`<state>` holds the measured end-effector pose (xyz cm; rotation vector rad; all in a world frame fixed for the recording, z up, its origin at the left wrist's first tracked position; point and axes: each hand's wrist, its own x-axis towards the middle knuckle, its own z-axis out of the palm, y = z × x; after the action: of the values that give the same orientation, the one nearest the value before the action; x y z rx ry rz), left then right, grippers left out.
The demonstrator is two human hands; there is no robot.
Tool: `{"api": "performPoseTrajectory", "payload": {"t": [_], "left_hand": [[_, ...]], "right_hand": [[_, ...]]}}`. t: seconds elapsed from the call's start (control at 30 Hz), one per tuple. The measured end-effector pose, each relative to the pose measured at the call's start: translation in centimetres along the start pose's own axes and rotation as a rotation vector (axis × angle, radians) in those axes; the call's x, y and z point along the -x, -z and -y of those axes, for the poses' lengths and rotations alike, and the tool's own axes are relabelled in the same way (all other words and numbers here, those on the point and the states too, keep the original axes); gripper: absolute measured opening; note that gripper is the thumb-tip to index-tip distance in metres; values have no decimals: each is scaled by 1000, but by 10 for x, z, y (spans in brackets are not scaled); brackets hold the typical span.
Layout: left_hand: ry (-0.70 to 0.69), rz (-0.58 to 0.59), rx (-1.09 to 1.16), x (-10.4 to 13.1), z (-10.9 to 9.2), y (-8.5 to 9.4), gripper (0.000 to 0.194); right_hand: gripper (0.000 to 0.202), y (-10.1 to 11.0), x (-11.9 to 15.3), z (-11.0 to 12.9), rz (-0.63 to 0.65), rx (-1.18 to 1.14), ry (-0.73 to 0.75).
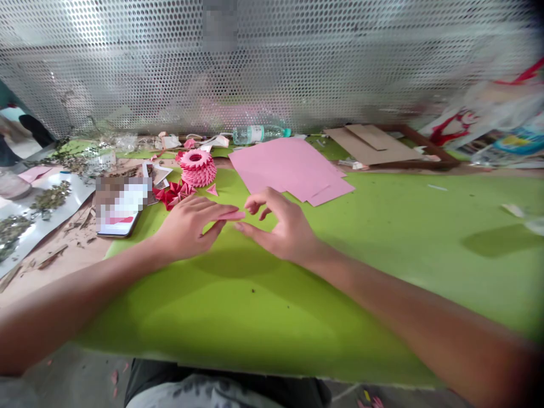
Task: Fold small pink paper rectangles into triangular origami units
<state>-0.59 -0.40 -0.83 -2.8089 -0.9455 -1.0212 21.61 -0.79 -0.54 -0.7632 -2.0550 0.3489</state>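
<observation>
Head view: the left hand [191,225] pinches a small pink paper piece [232,216] between thumb and fingers. The right hand [278,224], fingers curled and parted from the thumb, is just beside the piece's free end.

Bright lime green is shown by the flat surface [263,317]. Plain pink is seen on the flat square-cut paper sheets [284,167] and on the ring-shaped folded-paper piece [198,170], its centre marked in dark red. Deep red is worn by the spiky folded-paper piece [173,195]. The perforated metal panel [272,73] is patterned with dark dots on silvery grey.
</observation>
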Motion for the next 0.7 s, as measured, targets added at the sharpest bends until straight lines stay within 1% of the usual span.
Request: {"api": "performPoseTrajectory", "payload": {"t": [0.1, 0.17, 0.3, 0.43, 0.5, 0.6, 0.7], "left_hand": [[-24, 5, -52, 1, 0, -1, 20], [-36, 3, -49, 1, 0, 0, 16], [-59, -27, -32, 0, 5, 3, 21], [-54, -66, -107, -1, 18, 9, 23], [-57, -75, -148, -2, 21, 12, 21], [-85, -52, -174, -4, 17, 11, 20], [-148, -27, -184, -5, 7, 4, 17]], "right_hand": [[13, -1, 0, -1, 61, 146, 174], [12, -1, 1, -2, 81, 189, 212], [14, 2, 1, -8, 51, 189, 168], [13, 7, 1, -14, 31, 157, 97], [14, 7, 1, -15, 27, 151, 67], [17, 3, 1, -12, 44, 136, 61], [18, -4, 1, -9, 60, 142, 90]]}}
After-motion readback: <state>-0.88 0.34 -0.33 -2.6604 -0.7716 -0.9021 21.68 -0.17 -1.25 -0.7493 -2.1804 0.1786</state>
